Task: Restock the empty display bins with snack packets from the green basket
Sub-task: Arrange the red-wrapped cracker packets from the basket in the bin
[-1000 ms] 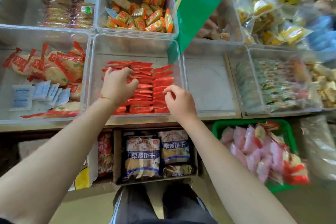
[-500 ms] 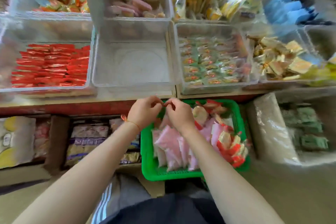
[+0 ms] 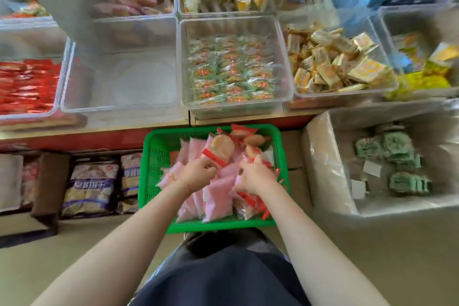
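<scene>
Hands (image 3: 227, 175) seemingly gripping packets (image 3: 218, 191) in green basket (image 3: 155, 156)

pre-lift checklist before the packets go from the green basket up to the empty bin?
1. Left hand in the green basket, fingers curled on pink packets: ok.
2. Right hand gripping red-trimmed packets: ok.
3. Grip firm enough to lift: cannot tell, fingertips hidden in the pile.
4. Empty clear bin holds nothing: ok.
5. Path up to that bin, up and left of the basket, unobstructed: ok.
6. Neighbouring bin of green-wrapped snacks already stocked, skip: ok.
</scene>
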Available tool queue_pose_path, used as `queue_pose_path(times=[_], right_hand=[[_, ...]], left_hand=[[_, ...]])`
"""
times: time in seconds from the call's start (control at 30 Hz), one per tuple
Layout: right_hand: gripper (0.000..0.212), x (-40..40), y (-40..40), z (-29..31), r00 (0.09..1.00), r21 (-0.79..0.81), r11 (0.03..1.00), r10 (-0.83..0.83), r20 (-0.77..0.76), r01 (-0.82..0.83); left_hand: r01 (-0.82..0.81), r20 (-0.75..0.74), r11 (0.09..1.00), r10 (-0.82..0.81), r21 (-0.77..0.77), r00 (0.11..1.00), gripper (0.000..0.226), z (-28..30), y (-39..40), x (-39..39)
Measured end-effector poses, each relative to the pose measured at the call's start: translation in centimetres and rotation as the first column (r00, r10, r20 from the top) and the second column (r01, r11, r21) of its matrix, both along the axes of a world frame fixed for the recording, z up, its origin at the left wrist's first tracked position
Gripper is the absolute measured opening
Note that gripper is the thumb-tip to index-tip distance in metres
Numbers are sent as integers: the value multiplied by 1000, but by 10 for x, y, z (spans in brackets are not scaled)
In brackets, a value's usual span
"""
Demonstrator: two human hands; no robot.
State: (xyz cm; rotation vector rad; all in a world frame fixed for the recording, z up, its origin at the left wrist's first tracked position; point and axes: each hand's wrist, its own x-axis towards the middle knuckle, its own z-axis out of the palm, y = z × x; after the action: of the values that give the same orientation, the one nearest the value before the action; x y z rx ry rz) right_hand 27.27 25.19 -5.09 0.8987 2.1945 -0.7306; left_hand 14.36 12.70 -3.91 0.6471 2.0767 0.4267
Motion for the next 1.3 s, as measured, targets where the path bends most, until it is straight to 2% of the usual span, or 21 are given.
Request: queue_pose_path(times=[0.1,0.17,0.43,0.67,0.73,0.8,0.87,0.9,0.93,1.0,1.07,1.1,1.17,1.2,1.23,1.27,1.3], right_hand=[[27,9,3,-5,979,-22,999,34,-201,-39],[15,13,7,-6,972,4,998,58,-229,-58],[30,13,14,-14,956,78,969,245,-161,-235],[12,5,24,-16,918,184,949,299,-261,-257],[9,2,32,-8,919,150,971,224,-325,-184],[10,-3,40,3,910,-42,999,-29,-413,13],[10,-9,46,11,822,-362,905,-376,-428,225],[10,-12,47,15,757,-499,815,-517,-399,293],[12,-14,48,16,688,-625,703,-639,-344,340],[14,-20,46,13,559,-831,405,-817,-142,381],[16,-27,42,6,513,-909,107,-849,127,403],[21,-30,37,3,536,-913,5,-811,235,408],[30,-37,26,-5,584,-900,-135,-719,377,415],[32,-42,20,-7,573,-880,-180,-699,428,438],[34,-47,14,-8,552,-861,-175,-703,449,478],[32,-53,10,-12,538,-848,-87,-738,407,522],[27,-58,7,-17,551,-815,110,-786,279,569]], left_hand=[[-72,63,997,71,11,995,21,-3,4,10],[-79,92,997,79,1,993,20,-6,6,15],[-154,153,987,158,-38,976,24,-6,14,25],[-231,213,972,237,-50,948,23,-10,23,23],[-367,291,929,365,-51,884,22,-13,24,19],[-569,401,820,542,-60,738,23,-11,25,13],[-698,509,715,617,-44,600,23,-4,23,6],[-700,540,714,594,-14,596,26,-4,21,1],[-665,563,747,536,32,629,31,-2,18,-4],[-554,633,822,361,132,685,48,0,14,-11],[-496,693,845,237,198,680,60,0,17,-14],[-473,705,853,197,219,682,58,-1,19,-15],[-457,732,858,155,233,664,51,-6,20,-15],[-489,751,843,173,222,638,47,-10,19,-16],[-558,764,807,232,195,602,43,-17,16,-18],[-646,765,747,321,158,558,39,-23,12,-19],[-733,753,670,422,116,505,36,-30,6,-22]])
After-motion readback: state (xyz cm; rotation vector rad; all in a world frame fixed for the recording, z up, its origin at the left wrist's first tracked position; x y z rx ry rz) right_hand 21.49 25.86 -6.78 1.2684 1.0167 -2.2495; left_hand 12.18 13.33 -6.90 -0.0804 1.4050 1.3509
